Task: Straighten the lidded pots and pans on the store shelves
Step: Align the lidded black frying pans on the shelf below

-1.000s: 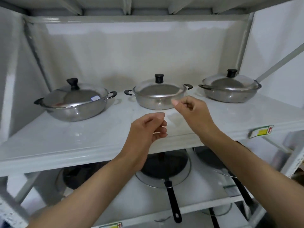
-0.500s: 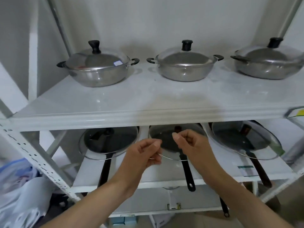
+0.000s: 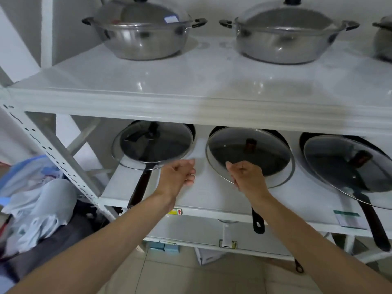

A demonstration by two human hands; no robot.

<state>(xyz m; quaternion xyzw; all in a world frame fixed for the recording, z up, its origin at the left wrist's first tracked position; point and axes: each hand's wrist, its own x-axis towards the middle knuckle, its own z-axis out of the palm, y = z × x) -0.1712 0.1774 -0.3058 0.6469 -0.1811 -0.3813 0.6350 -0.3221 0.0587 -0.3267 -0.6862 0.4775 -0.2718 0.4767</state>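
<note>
Three black frying pans with glass lids lie on the lower shelf (image 3: 212,200): the left pan (image 3: 152,145), the middle pan (image 3: 250,153) and the right pan (image 3: 347,164), whose lid sits tilted and off-centre. Their long black handles point toward me. My left hand (image 3: 178,175) hovers between the left and middle pans, fingers curled on nothing. My right hand (image 3: 246,177) lies over the front rim of the middle pan's lid; whether it grips the rim is unclear. Above, the upper shelf (image 3: 191,81) carries a left steel pot (image 3: 140,37), a middle one (image 3: 284,41) and a third pot (image 3: 384,43) cut off at the right edge.
A perforated white upright (image 3: 53,153) stands at the left of the rack, with a heap of plastic bags and cloth (image 3: 36,198) beside it. Small boxes (image 3: 163,247) sit under the lowest shelf on the tiled floor. A price tag (image 3: 175,212) hangs on the lower shelf's front edge.
My view and both hands have dropped from the upper shelf of steel pots to the lower shelf of pans. My right hand has reached the middle pan's lid rim.
</note>
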